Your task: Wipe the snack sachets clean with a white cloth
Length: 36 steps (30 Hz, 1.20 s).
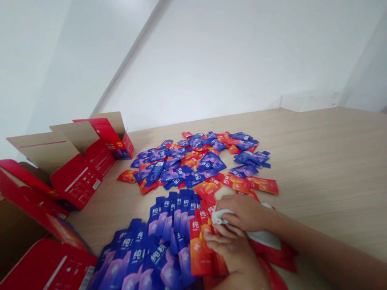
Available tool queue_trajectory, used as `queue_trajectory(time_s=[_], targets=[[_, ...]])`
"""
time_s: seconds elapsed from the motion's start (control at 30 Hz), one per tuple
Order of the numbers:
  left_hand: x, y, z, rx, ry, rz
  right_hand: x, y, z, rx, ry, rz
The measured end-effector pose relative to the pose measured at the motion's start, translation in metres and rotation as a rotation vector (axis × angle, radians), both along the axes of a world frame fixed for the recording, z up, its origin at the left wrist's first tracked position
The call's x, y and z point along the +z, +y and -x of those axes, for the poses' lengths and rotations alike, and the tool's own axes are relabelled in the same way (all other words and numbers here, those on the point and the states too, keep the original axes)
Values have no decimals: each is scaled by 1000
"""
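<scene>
My right hand (241, 211) has its fingers closed around a crumpled white cloth or wipe (223, 215). More of the white material shows below the right wrist. Just nearer to me, my left hand (231, 251) lies with its fingers stretched across red-orange sachets (199, 247), touching them; its thumb is hidden. The two hands overlap slightly. Left of them, purple-blue sachets (160, 259) lie in overlapping rows, printed sides up. Loose red sachets (274, 281) stick out from under the right forearm.
A mixed heap of blue and red sachets (181, 161) is scattered farther back on the wooden table (332, 161). Several red cardboard boxes (79, 181) with raised flaps line the left side. A white wall (226, 48) rises behind, with a white fixture (310, 101) at the table's back edge.
</scene>
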State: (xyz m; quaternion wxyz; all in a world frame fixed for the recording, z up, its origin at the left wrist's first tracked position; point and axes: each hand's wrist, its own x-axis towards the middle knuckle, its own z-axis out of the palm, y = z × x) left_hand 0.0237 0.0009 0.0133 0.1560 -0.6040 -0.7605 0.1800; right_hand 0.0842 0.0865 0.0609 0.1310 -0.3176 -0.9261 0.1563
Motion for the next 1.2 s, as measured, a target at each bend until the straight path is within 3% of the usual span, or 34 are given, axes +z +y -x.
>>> queue_trajectory(time_s=[0.17,0.33,0.43,0.57,0.67,0.8,0.9,1.07,1.2], targets=[[-7,3,0,23,-57,-42,-3,12,-7,-127,-49,-30],[-8,7,-1,44,-113,-59,9,1,-4,38,54,-43],[-6,6,-1,43,-90,-29,4,-2,0,74,22,-28],[-2,1,1,2,-80,-36,-7,7,-3,-62,-50,-52],[1,0,1,2,-65,-36,-4,11,-8,-127,-52,-48],[2,-1,0,-3,-51,-51,9,1,-5,-32,34,-30],[2,-1,0,28,-46,-50,8,-5,0,56,42,4],[1,-1,0,-8,-57,-62,-5,5,-1,-98,-50,-18],[0,0,1,-16,-22,-56,1,8,-7,-122,-14,-41]])
